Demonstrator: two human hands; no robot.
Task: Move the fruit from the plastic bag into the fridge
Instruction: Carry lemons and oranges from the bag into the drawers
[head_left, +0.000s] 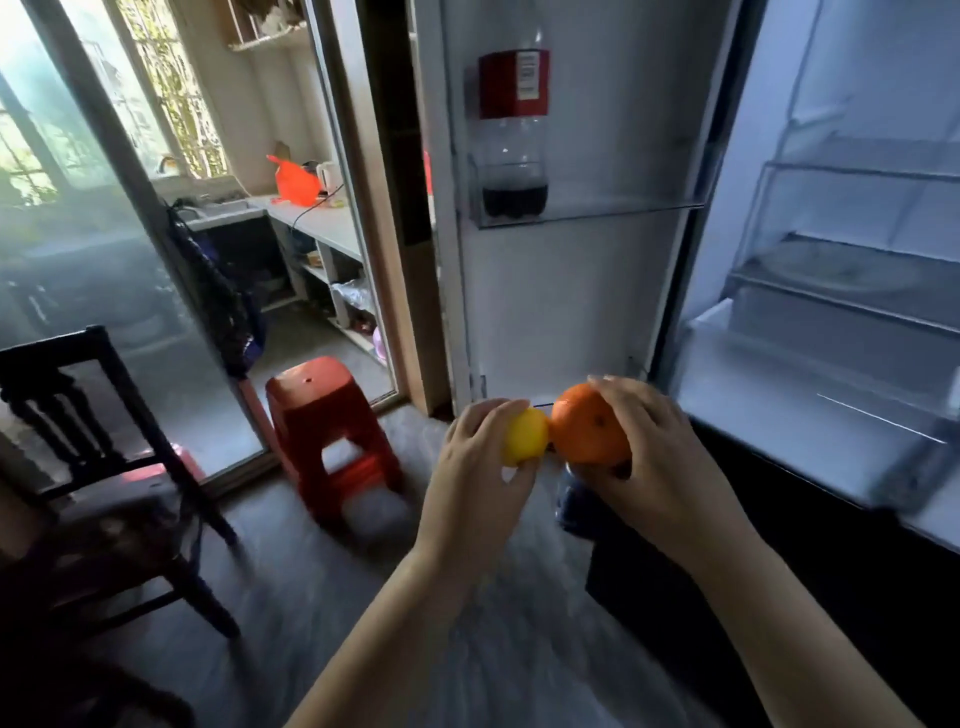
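My left hand (475, 467) grips a small yellow lemon (525, 435) with fingers curled round it. Right beside it, my right hand (657, 452) holds a round orange (584, 423); the two fruits nearly touch. Both hands are raised in front of the open fridge door (582, 291). The fridge interior (831, 332) with glass shelves and a clear drawer lies open to the right of my right hand. No plastic bag shows near my hands.
A cola bottle (514, 135) stands in the door's shelf. A red plastic stool (330, 431) is on the floor at left, a dark wooden chair (93, 457) further left. A doorway behind leads to a kitchen counter (317, 218).
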